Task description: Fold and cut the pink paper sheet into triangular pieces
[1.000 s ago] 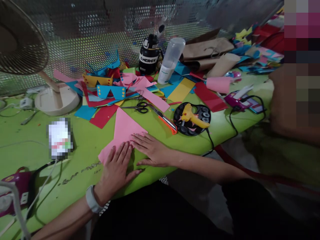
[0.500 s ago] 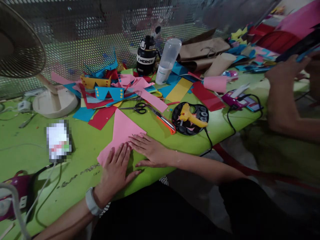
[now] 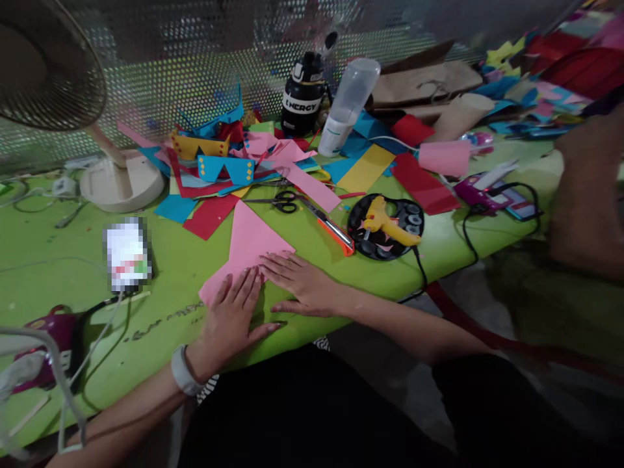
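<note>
A folded sheet of pink paper [image 3: 248,237] lies on the green table, its pointed corner turned away from me. My left hand [image 3: 234,312] rests flat on the paper's near edge with its fingers stretched out. Beside it my right hand [image 3: 305,283] also lies flat, fingertips pressing the paper's right part. The fingertips of both hands almost meet, and they cover part of the near edge. Just past the paper are black scissors [image 3: 285,201] and an orange utility knife [image 3: 336,234]. A yellow glue gun [image 3: 390,224] sits on a black palette tray [image 3: 358,211] to the right.
A phone [image 3: 127,253] and a purple power strip [image 3: 43,344] with cables lie at left, near a fan [image 3: 124,185]. Coloured paper pieces, blue paper glasses [image 3: 227,170], a black bottle [image 3: 301,97] and a clear bottle [image 3: 351,104] stand behind. Another person's arm [image 3: 587,188] is at right.
The whole view has shifted, so things appear further right and slightly higher. Both hands stay flat on the pink paper. The other person's arm has moved toward the right edge.
</note>
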`<state>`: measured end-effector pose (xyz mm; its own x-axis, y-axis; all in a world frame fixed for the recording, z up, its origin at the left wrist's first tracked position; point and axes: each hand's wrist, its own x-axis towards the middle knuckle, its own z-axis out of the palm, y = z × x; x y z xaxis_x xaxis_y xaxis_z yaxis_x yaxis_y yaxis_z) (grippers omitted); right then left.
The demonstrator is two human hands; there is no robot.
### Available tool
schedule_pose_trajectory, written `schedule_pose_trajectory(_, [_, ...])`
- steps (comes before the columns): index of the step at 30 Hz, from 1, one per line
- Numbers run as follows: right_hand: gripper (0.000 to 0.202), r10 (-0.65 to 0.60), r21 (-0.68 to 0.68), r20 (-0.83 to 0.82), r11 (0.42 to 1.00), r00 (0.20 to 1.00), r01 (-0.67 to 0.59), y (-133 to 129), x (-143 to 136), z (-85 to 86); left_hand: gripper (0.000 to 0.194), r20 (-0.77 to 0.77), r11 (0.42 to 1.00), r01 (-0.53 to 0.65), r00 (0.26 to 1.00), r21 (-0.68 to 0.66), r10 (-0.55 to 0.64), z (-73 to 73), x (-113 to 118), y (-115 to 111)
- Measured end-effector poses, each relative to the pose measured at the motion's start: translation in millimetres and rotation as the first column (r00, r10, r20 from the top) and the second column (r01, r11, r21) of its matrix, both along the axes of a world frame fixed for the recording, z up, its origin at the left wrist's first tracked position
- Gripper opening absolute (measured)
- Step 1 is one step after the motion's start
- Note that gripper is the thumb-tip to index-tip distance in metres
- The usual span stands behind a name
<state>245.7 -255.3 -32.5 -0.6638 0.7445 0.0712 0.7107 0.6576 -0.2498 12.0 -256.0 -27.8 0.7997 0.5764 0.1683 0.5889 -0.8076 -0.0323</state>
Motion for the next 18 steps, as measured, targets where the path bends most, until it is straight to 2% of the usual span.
schedule_pose_trajectory(6, [0.086,-0.006,0.027,0.014,1.000,1.000,0.006,-2,0,-1.2,0.091,0.003,0.997,-0.062,0.998,-0.042,0.062,10.5,-22,-9])
schedule_pose_trajectory(12, [0.086,-0.002,0.038,0.031,0.999,1.000,0.001,-4,1,-2.1,0.089,-0.018,0.974,-0.222,0.975,-0.044,0.221,12.0,-47,-14])
schedule_pose_trajectory(18, [0.086,0.001,0.026,0.044,1.000,0.999,-0.002,-5,2,-1.6,0.081,-0.007,0.969,-0.239,0.971,-0.055,0.239,10.9,-53,-12])
